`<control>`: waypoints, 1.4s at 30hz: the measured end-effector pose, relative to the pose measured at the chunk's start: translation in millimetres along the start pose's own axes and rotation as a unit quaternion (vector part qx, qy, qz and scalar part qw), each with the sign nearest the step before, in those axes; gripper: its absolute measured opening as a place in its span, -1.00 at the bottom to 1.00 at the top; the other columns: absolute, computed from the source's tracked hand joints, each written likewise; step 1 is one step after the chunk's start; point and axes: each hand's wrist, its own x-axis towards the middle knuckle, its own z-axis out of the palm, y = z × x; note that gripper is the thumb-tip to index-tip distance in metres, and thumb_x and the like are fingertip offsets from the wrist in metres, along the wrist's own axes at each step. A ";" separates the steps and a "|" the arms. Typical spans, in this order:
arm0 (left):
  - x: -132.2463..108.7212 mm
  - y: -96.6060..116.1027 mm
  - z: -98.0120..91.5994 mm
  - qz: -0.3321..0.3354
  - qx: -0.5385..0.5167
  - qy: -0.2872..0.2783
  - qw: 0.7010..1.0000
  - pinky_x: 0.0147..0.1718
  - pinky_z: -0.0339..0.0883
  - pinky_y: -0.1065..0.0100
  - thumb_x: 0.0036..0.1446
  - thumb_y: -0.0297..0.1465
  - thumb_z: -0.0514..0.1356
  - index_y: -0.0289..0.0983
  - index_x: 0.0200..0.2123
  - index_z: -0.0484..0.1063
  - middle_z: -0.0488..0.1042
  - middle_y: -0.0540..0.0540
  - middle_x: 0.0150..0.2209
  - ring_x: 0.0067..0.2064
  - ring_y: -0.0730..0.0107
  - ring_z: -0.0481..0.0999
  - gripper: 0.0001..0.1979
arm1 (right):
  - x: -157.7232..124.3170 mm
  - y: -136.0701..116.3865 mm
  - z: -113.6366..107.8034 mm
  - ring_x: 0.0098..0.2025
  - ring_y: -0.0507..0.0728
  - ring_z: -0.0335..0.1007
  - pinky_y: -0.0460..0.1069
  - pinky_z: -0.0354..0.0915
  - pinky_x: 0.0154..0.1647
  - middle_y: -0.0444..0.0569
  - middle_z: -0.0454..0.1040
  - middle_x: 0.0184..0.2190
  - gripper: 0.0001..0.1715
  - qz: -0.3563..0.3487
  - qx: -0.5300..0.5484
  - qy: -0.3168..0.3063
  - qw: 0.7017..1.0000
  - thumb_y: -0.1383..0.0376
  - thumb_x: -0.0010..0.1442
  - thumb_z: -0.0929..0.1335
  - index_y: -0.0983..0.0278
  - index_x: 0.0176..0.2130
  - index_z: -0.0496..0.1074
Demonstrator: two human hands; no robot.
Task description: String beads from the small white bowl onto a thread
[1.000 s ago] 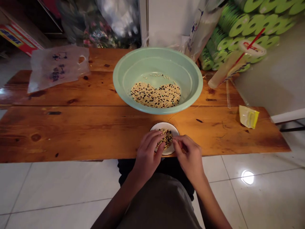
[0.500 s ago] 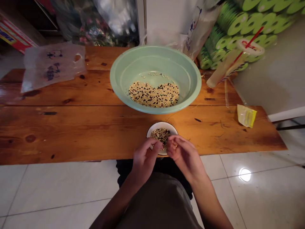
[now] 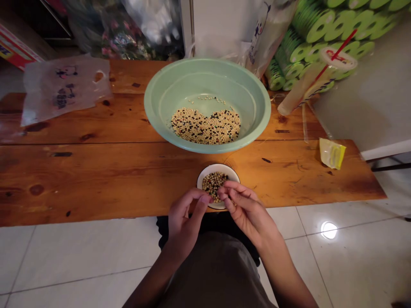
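Observation:
A small white bowl (image 3: 201, 177) with a dark rim stands at the front edge of the wooden table. Tan and dark beads (image 3: 213, 182) lie in it. At its near left side my left hand (image 3: 189, 214) has thumb and forefinger pinched together; what is between them, if anything, is too small to make out. Over the bowl's right side my right hand (image 3: 247, 209) holds its thumb and curled fingertips together, their contents hidden. Behind the bowl sits a wide green basin (image 3: 208, 148), its bottom partly covered with cream and dark beads (image 3: 205, 128).
A plastic bag (image 3: 67, 87) lies flat at the left of the table (image 3: 112, 179). On the right stand a tall drink cup (image 3: 302, 87) with a red straw and a small yellow packet (image 3: 332, 154). Green rolls (image 3: 314, 38) are stacked behind.
My left hand has shifted slightly left and down, away from the right. My right hand's fingertips have moved a little left over the bowl and drawn together.

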 end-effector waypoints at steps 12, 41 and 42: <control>0.5 -0.1 -2.1 0.018 -0.012 0.008 1.000 -0.22 0.34 0.50 0.25 -0.41 0.13 -0.20 -0.36 0.46 0.51 0.04 -0.35 -0.28 0.49 0.47 -0.85 | 0.4 -4.9 7.4 0.07 0.21 0.43 0.05 0.21 0.24 0.11 0.59 -0.11 -0.48 0.019 0.042 -0.042 0.998 0.66 -0.11 0.29 0.44 -0.15 0.56; 15.6 9.4 -6.8 0.048 -0.021 0.019 0.998 -0.24 0.35 0.62 0.22 -0.44 0.15 -0.20 -0.41 0.45 0.49 0.10 -0.41 -0.31 0.57 0.48 -0.85 | 3.9 -16.4 12.4 0.05 0.23 0.46 0.15 0.19 0.23 0.20 0.58 -0.11 -0.69 0.039 -0.004 -0.094 0.995 0.53 0.12 0.33 0.45 -0.13 0.55; 16.6 10.5 -6.9 0.050 -0.020 0.018 0.998 -0.24 0.35 0.61 0.22 -0.43 0.15 -0.20 -0.41 0.45 0.49 0.09 -0.41 -0.31 0.57 0.48 -0.85 | 4.3 -16.3 11.9 0.05 0.22 0.46 0.14 0.20 0.22 0.20 0.58 -0.10 -0.71 0.035 -0.009 -0.094 0.995 0.51 0.14 0.35 0.44 -0.12 0.54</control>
